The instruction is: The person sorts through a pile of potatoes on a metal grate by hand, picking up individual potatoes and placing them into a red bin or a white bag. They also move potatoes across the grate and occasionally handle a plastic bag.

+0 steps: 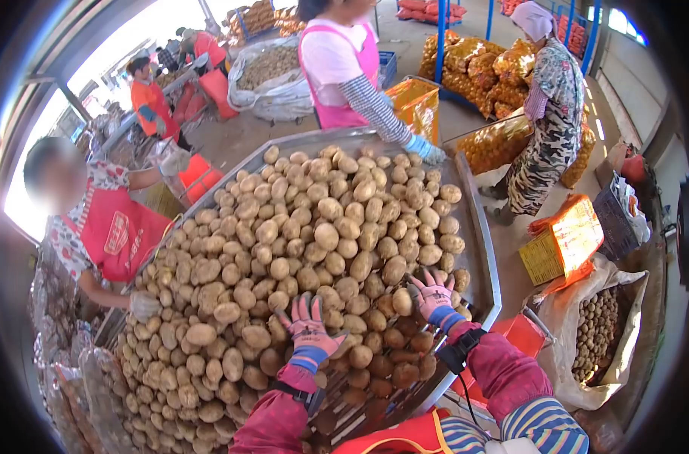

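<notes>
A large heap of potatoes (314, 219) covers a metal sorting table (477, 219). My left hand (311, 328), in a pink glove with dark fingertips, lies palm down on the near side of the heap, fingers spread. To its right, my right hand (434, 295) wears a matching glove and rests on potatoes near the table's right edge, its fingers also apart. Neither hand is closed round a potato. Below my hands, dark slats (360, 416) show at the near end of the table.
A co-worker's gloved hand (145, 306) touches the heap at left; another's blue glove (426, 150) is at the far edge. At right stand an open sack of small potatoes (598, 333) and an orange-yellow bag (567, 238). Filled bags (484, 68) are stacked behind.
</notes>
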Demonstrator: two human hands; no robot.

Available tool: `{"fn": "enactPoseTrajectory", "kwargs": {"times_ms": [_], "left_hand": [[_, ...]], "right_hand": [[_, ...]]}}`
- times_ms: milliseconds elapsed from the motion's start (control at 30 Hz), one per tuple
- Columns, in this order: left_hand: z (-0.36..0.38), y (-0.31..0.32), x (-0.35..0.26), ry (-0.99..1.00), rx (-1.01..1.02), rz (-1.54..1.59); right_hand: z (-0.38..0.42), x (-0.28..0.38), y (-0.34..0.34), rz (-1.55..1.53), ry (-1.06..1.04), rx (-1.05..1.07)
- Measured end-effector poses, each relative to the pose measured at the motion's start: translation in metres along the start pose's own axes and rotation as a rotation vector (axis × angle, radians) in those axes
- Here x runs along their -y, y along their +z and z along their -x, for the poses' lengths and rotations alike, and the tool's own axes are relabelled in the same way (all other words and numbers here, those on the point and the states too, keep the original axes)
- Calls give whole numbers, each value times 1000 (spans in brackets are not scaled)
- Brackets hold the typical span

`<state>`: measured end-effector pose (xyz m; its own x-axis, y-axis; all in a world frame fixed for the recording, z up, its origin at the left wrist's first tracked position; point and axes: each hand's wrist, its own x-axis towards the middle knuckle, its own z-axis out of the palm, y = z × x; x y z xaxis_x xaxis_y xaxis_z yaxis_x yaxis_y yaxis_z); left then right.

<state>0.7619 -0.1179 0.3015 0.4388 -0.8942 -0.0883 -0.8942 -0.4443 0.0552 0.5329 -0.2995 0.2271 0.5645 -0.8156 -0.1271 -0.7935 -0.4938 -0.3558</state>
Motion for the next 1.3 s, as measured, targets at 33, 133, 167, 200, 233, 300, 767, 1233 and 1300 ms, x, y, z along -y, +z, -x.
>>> {"fn": "enactPoseTrajectory", "kwargs": {"times_ms": [33, 133, 167, 200, 233, 300, 767, 1233, 1300], "left_hand": [[3, -3, -3, 48, -19, 68], [23, -3, -25, 146, 90, 3], [33, 1, -30, 168, 90, 83], [40, 7, -29, 234, 105, 103], [50, 18, -29, 299, 123, 128], [74, 25, -35, 329, 201, 105], [66, 9, -21, 177, -292, 225], [19, 12, -29, 301, 9, 154], [41, 19, -26, 289, -34, 139]], "right_hand": [[3, 13, -4, -38, -25, 27], [39, 32, -8, 41, -223, 88], [52, 36, -6, -25, -241, 138], [63, 31, 11, -35, -224, 104], [73, 39, -1, -133, -174, 175], [95, 38, 1, -342, -267, 185], [141, 27, 4, 159, -466, 198], [152, 1, -5, 104, -247, -12], [151, 9, -8, 113, -216, -17]]}}
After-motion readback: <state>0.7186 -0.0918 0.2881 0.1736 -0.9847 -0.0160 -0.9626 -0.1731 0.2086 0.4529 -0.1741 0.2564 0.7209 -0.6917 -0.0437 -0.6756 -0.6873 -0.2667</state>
